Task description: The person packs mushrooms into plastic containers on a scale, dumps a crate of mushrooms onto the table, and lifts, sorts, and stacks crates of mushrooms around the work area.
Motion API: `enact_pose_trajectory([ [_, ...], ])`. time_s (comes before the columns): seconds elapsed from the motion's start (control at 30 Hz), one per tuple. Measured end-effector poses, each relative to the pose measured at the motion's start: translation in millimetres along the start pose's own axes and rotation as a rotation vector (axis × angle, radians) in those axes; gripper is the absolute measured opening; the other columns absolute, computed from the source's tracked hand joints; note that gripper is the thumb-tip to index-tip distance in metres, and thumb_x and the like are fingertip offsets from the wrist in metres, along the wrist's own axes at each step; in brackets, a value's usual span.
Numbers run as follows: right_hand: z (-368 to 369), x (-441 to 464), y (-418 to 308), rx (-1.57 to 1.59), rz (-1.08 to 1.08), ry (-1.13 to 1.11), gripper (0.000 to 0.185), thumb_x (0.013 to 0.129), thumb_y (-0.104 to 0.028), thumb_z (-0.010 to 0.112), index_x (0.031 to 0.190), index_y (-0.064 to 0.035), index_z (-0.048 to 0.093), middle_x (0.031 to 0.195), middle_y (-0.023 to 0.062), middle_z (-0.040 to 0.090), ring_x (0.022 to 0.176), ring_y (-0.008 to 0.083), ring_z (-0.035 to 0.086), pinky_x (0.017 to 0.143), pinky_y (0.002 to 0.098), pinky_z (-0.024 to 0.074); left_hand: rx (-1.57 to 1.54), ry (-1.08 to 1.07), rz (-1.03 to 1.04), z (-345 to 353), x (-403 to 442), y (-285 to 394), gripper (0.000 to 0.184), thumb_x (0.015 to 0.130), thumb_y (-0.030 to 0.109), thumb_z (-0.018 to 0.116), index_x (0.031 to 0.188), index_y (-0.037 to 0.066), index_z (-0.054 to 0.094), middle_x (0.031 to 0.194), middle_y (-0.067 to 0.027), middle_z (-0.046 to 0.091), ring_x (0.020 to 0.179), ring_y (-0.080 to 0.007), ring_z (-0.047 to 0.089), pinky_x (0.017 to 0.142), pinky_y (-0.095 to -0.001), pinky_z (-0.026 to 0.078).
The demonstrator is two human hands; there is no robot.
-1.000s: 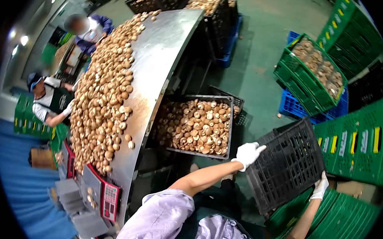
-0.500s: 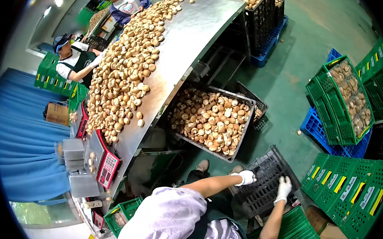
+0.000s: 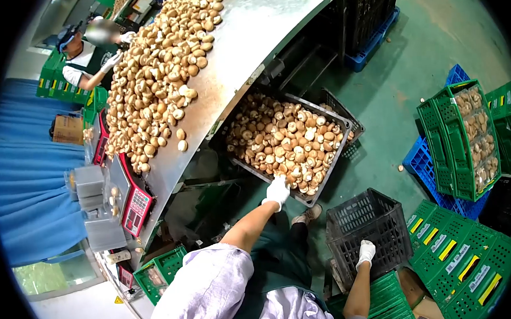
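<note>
My left hand (image 3: 277, 193), in a white glove, reaches to the near rim of a black plastic crate (image 3: 328, 173) heaped with brown mushrooms (image 3: 292, 140). Its fingers are bent over that rim against the mushrooms; their tips are partly hidden. Lower right, my right hand (image 3: 364, 253), also gloved, is closed on the near edge of another black crate (image 3: 365, 211). This second crate is tilted, and no mushrooms show inside it. It stands beside green crates (image 3: 384, 303).
A metal table (image 3: 249, 33) with a mushroom heap (image 3: 164, 66) and red scales (image 3: 135, 203) runs along the left. Across it stands a co-worker (image 3: 85, 58). Green crates (image 3: 462, 252) and a blue pallet (image 3: 426, 168) are at right. Another black crate (image 3: 342, 111) sits behind the full one.
My left hand has left the second crate and moved up and left to the mushroom crate. The second crate has tipped, showing its inside, with my right hand still at it. The view has shifted.
</note>
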State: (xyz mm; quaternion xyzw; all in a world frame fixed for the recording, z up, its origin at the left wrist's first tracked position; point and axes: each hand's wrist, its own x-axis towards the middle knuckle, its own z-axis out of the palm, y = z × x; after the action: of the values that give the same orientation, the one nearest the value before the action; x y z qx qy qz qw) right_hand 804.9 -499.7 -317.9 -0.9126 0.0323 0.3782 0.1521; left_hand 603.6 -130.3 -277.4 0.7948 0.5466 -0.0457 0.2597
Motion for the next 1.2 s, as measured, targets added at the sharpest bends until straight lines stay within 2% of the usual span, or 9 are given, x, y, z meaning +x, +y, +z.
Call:
enact_pose_trajectory([
  [0.13, -7.1, -24.2, -20.8, 0.196, -0.005, 0.024, 0.021, 0.082, -0.015, 0.058, 0.091, 0.0025, 0.065, 0.084, 0.0117, 0.067, 0.075, 0.0218, 0.062, 0.071, 0.0336, 0.0476, 0.061, -0.149, 0.089, -0.6, 20.2, 14.6, 0.056, 0.080, 0.028, 0.062, 0.129, 0.009, 0.041, 0.118, -0.0173, 0.049, 0.104, -0.0342, 0.052, 0.086, -0.0419, 0.045],
  [0.37, 8.9, -71.0, -106.5, -0.001, -0.072, -0.077, 0.027, 0.083, -0.018, 0.055, 0.099, 0.0006, 0.066, 0.093, 0.0165, 0.067, 0.087, 0.0267, 0.064, 0.078, 0.0340, 0.0475, 0.044, -0.227, 0.195, 11.7, 63.3, 14.1, 0.040, 0.082, 0.026, 0.059, 0.120, 0.015, 0.049, 0.113, -0.0172, 0.049, 0.103, -0.0354, 0.052, 0.082, -0.0427, 0.046],
  [0.47, 33.0, -84.3, -144.4, 0.008, -0.181, -0.076, 0.027, 0.083, -0.019, 0.055, 0.098, 0.0006, 0.066, 0.094, 0.0161, 0.067, 0.089, 0.0253, 0.064, 0.079, 0.0320, 0.0470, -0.397, -0.171, 0.109, 12.4, 81.4, -13.4, 0.043, 0.079, 0.029, 0.061, 0.116, 0.010, 0.052, 0.113, -0.0177, 0.053, 0.104, -0.0345, 0.052, 0.087, -0.0388, 0.045],
  [0.77, 126.3, -74.7, -285.7, 0.217, -0.641, 0.042, 0.017, 0.079, -0.013, 0.058, 0.082, 0.0027, 0.065, 0.067, 0.0115, 0.063, 0.062, 0.0187, 0.060, 0.060, 0.0307, 0.0463, -1.545, -0.216, -0.750, -96.7, 113.9, -123.9, 0.022, 0.076, 0.021, 0.051, 0.095, 0.013, 0.059, 0.093, -0.0004, 0.058, 0.083, -0.0176, 0.053, 0.074, -0.0378, 0.043],
  [0.8, 130.9, -72.5, -304.0, 0.126, -0.453, -0.086, 0.017, 0.080, -0.011, 0.060, 0.087, 0.0038, 0.065, 0.074, 0.0111, 0.066, 0.067, 0.0175, 0.062, 0.064, 0.0300, 0.0475, -1.586, -0.151, -0.846, -106.0, 120.0, -130.9, 0.018, 0.079, 0.024, 0.052, 0.091, 0.013, 0.059, 0.088, 0.0000, 0.059, 0.080, -0.0169, 0.054, 0.073, -0.0375, 0.042],
  [0.87, 165.0, -46.6, -312.2, 0.041, -0.399, -0.151, 0.024, 0.081, -0.011, 0.062, 0.099, 0.0050, 0.061, 0.087, 0.0113, 0.067, 0.078, 0.0165, 0.063, 0.070, 0.0288, 0.0480, -1.482, -0.074, -0.867, -105.5, 135.6, -148.9, 0.026, 0.084, 0.036, 0.061, 0.078, 0.011, 0.060, 0.065, 0.0014, 0.056, 0.056, -0.0110, 0.050, 0.057, -0.0255, 0.040],
  [0.97, 177.4, -41.1, -334.8, 0.030, -0.257, -0.318, 0.037, 0.080, -0.016, 0.065, 0.108, 0.0057, 0.055, 0.097, 0.0124, 0.066, 0.090, 0.0187, 0.062, 0.074, 0.0303, 0.0482, -1.099, 0.236, -0.682, -110.2, 151.0, -143.6, 0.022, 0.084, 0.027, 0.064, 0.081, 0.005, 0.060, 0.064, 0.0025, 0.052, 0.053, -0.0073, 0.044, 0.046, -0.0233, 0.034],
  [1.07, 179.5, -59.6, -341.8, -0.204, -0.443, -0.193, 0.046, 0.069, -0.035, 0.072, 0.094, 0.0011, 0.058, 0.088, 0.0158, 0.064, 0.081, 0.0312, 0.061, 0.070, 0.0377, 0.0484, -0.740, 0.293, -0.484, -69.2, 182.1, -180.7, 0.035, 0.085, 0.024, 0.063, 0.114, 0.006, 0.056, 0.075, 0.0000, 0.054, 0.054, -0.0082, 0.046, 0.050, -0.0238, 0.040],
  [1.2, 190.3, -92.8, -342.9, -0.432, -0.526, -0.090, 0.075, 0.064, -0.039, 0.076, 0.119, 0.0020, 0.045, 0.129, 0.0211, 0.044, 0.089, 0.0357, 0.059, 0.074, 0.0421, 0.0506, -0.443, -0.042, -0.366, -78.1, 201.0, -152.8, 0.079, 0.076, 0.035, 0.070, 0.140, 0.014, 0.030, 0.127, -0.0192, 0.050, 0.115, -0.0288, 0.048, 0.094, -0.0348, 0.039],
])
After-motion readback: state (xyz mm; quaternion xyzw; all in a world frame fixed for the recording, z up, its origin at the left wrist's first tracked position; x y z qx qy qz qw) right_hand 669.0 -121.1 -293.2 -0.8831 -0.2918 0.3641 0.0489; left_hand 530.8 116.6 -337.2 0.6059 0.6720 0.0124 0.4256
